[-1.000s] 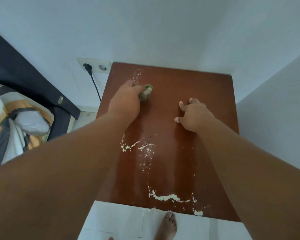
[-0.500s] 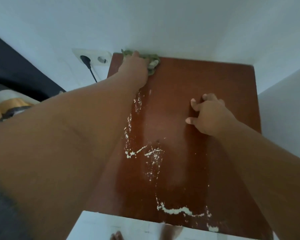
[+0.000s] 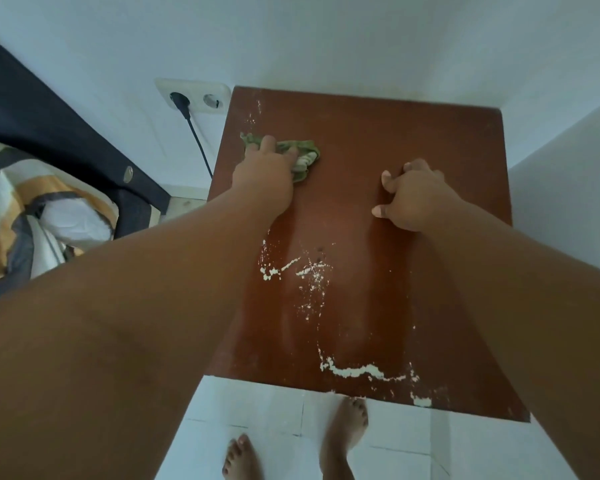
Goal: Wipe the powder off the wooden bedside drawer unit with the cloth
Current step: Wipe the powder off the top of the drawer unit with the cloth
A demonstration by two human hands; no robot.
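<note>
Half a second earlier the cloth (image 3: 302, 154) had been pushed up against the back edge of the wooden bedside drawer unit (image 3: 413, 133), by the wall. It had since been drawn back toward the person and lay on the left rear part of the top, bunched under the left hand (image 3: 264, 178), whose fingers were curled over it and gripped it. The right hand (image 3: 417, 199) had barely shifted: it braced on the bare wood to the right with fingers curled, holding nothing.

The stroke out and back had not cleared its lane. A thin trail of powder (image 3: 258, 110) still showed behind the cloth, near the back left corner. The heavier deposits looked untouched across all 3 pictures: the scattered patch (image 3: 303, 271) at mid-top, the long ridge (image 3: 357, 370) near the front, and a clump (image 3: 421, 401) at the front edge. By my reading the wiping was at an early stage, with most of the top left to cover.
</note>
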